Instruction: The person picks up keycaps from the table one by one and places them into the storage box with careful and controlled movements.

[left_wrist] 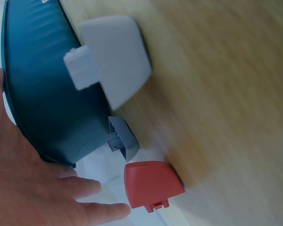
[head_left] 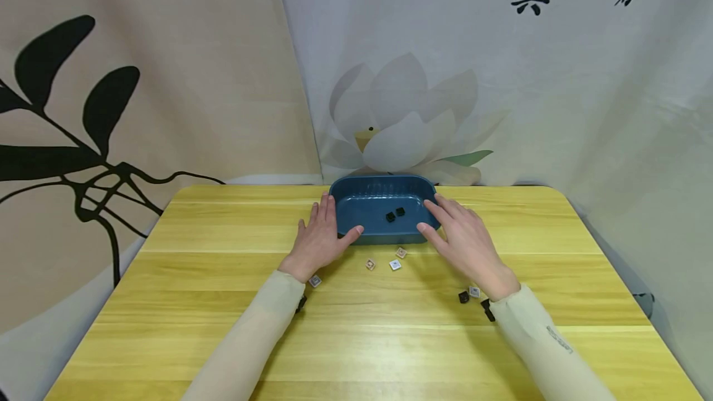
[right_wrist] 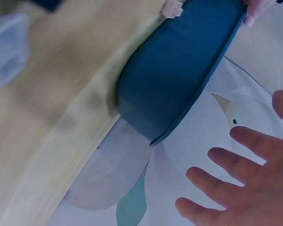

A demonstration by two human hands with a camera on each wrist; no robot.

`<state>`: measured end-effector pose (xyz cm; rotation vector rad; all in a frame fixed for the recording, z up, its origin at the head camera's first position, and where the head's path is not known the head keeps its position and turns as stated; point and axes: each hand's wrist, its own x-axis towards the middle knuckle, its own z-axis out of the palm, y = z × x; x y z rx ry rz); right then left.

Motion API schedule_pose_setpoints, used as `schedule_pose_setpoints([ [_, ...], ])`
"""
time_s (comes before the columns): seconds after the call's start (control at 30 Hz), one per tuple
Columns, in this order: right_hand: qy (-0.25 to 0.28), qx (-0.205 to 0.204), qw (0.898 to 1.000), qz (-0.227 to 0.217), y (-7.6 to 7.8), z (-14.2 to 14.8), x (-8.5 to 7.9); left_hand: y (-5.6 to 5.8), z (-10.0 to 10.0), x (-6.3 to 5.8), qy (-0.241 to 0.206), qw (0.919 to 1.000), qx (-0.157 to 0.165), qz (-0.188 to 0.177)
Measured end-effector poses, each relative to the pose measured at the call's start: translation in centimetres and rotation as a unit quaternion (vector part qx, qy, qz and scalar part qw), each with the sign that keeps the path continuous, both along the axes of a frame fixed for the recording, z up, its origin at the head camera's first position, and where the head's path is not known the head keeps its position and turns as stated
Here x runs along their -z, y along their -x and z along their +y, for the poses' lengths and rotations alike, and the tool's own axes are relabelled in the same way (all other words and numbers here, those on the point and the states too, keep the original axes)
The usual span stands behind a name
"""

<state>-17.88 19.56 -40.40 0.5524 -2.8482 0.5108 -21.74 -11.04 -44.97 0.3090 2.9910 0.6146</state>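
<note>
A blue rectangular tray [head_left: 356, 240] stands at the table's far edge with two black keycaps [head_left: 390, 217] inside. My left hand [head_left: 319, 241] lies along the tray's left end, fingers straight and thumb by the near rim. My right hand [head_left: 465, 241] is at the right end, fingers spread; in the right wrist view its fingers [right_wrist: 226, 165] show apart from the tray [right_wrist: 174, 70]. Several pale keycaps [head_left: 395, 264] lie in front of the tray. The left wrist view shows a white keycap [left_wrist: 118, 59], a grey keycap [left_wrist: 123, 139] and a red keycap [left_wrist: 151, 183] on the table.
The wooden table [head_left: 384, 351] ends just behind the tray, where a printed curtain [head_left: 223, 79] hangs. Near the right wrist are a black keycap [head_left: 463, 297] and a white keycap [head_left: 474, 291]. Another pale keycap [head_left: 315, 281] is beside the left wrist.
</note>
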Motion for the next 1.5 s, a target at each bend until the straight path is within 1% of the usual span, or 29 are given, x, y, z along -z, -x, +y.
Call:
schedule_pose_setpoints([
  [0.13, -0.016, 0.007, 0.999, -0.027, -0.9, 0.9, 0.2, 0.0, 0.0, 0.0, -0.002, 1.0, -0.001, 0.002],
  [0.23, -0.025, 0.005, 0.999, -0.038, -1.6, 1.7, 0.4, 0.0, 0.0, 0.0, -0.002, 1.0, -0.001, 0.002],
  [0.37, -0.031, 0.001, 0.999, -0.032, -2.4, 2.8, 0.8, 0.1, 0.0, 0.0, 0.0, 1.0, -0.001, 0.001],
  [0.5, -0.027, -0.005, 0.999, -0.023, -3.2, 3.9, 1.2, 0.0, 0.1, -0.1, 0.001, 1.0, -0.002, -0.002],
  [0.63, -0.025, -0.016, 0.999, -0.025, -3.9, 4.7, 1.7, -0.1, 0.1, -0.2, 0.0, 1.0, -0.001, -0.003],
  [0.97, -0.049, -0.053, 0.995, -0.066, -5.9, 6.7, 2.9, 0.0, 0.0, 0.0, 0.001, 1.0, 0.001, -0.001],
  [1.2, -0.066, -0.091, 0.992, -0.063, -6.7, 7.9, 3.6, 0.0, 0.0, 0.0, 0.001, 1.0, 0.0, -0.003],
  [1.37, -0.078, -0.104, 0.99, -0.062, -6.9, 8.6, 4.3, -0.1, 0.1, -0.1, 0.004, 1.0, -0.002, -0.007],
  [1.5, -0.083, -0.125, 0.988, -0.043, -6.9, 9.0, 4.6, -0.1, 0.1, -0.1, 0.006, 0.9999, -0.003, -0.008],
])
